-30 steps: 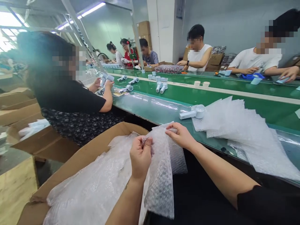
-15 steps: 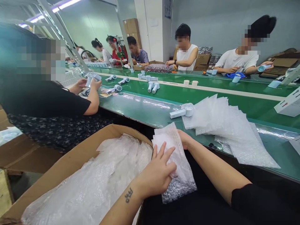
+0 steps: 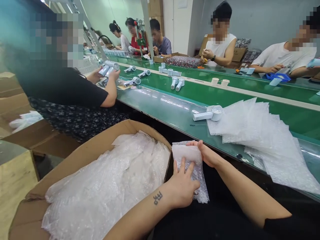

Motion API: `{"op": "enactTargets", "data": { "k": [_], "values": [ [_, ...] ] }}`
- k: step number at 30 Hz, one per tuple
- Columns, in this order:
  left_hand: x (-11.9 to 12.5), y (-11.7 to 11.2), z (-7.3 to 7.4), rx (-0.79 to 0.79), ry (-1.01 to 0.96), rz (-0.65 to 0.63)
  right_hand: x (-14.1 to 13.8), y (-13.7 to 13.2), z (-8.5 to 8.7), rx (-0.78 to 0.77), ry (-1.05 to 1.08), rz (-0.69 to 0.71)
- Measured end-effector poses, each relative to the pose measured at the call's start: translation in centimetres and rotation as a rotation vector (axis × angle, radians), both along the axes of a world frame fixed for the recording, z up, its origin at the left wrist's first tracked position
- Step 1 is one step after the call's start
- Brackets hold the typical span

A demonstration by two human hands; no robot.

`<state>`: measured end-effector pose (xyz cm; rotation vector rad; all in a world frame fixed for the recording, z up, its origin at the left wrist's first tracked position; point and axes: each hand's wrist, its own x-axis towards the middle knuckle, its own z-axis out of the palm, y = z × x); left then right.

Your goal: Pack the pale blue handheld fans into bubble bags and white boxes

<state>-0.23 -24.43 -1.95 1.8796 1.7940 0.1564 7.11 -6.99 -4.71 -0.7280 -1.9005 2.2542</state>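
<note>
Clear bubble-wrap pouch point(image 3: 186, 154) sits between both hands, the left hand point(image 3: 182, 188) open and flat against it, the right hand point(image 3: 203, 150) half-curled, gripping its top edge. Open brown cardboard box point(image 3: 130, 131) stands just left.

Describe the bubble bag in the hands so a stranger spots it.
Find the long green conveyor bench, then the brown cardboard box in front of it. At the box's right corner, the left hand and right hand hold one bubble-wrap bag. Unlike the heap in the box and the fanned stack on the bench, it alone is in hand.
</note>
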Motion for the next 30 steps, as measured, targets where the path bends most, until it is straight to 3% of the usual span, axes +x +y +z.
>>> {"op": "enactTargets", "data": {
  "k": [2,4,7,9,10,12,14,16,17,19,21,23,25,28,30],
  "values": [
    [0.3,0.3,-0.5,-0.025,-0.012,-0.008,0.6,-0.4,-0.1,0.221,-0.024,0.088],
    [0.6,0.4,-1.0,-0.016,-0.017,-0.002,0.7,-0.7,-0.3,0.381,-0.076,0.055],
    [-0.1,-0.5,-2.0,0.068,-0.172,0.017,0.4,-0.4,-0.3,0.392,-0.109,-0.199],
    [-2.1,-1.6,-2.8,0.051,-0.521,0.116,0.8,0.4,0.5,0.382,-0.094,-0.343],
    [-3.6,-1.9,-3.3,0.023,-0.703,0.196,1.1,0.9,1.1,0.402,-0.083,-0.385],
    [-6.9,-2.0,-4.5,0.011,-0.951,0.557,2.1,1.6,2.8,0.481,-0.065,-0.428],
    [-9.7,-0.7,-6.2,0.096,-0.978,1.052,2.8,1.8,4.5,0.627,-0.036,-0.451],
    [-11.0,1.3,-8.3,0.111,-0.955,1.343,3.2,1.4,5.7,0.84,0.024,-0.447],
    [-11.0,2.4,-9.4,0.08,-0.958,1.417,3.3,1.2,6.0,0.952,0.06,-0.429],
    [-10.3,3.7,-11.3,-0.007,-0.985,1.427,3.4,0.6,6.3,1.122,0.125,-0.371],
    [-9.6,3.7,-12.1,-0.041,-1.025,1.428,3.7,0.5,6.3,1.192,0.143,-0.332],
    [-9.8,2.3,-11.5,0.013,-1.068,1.418,4.4,0.7,6.2,1.184,0.134,-0.334],
    [-11.1,0.3,-9.5,0.146,-1.114,1.399,5.0,1.1,5.9,1.124,0.101,-0.361],
    [-12.8,-2.4,-4.2,0.396,-1.187,1.315,5.1,1.6,5.3,0.982,0.015,-0.382],
    [-12.5,-3.2,-0.1,0.593,-1.155,1.162,4.4,1.8,4.8,0.861,-0.036,-0.332]
  ]
}}
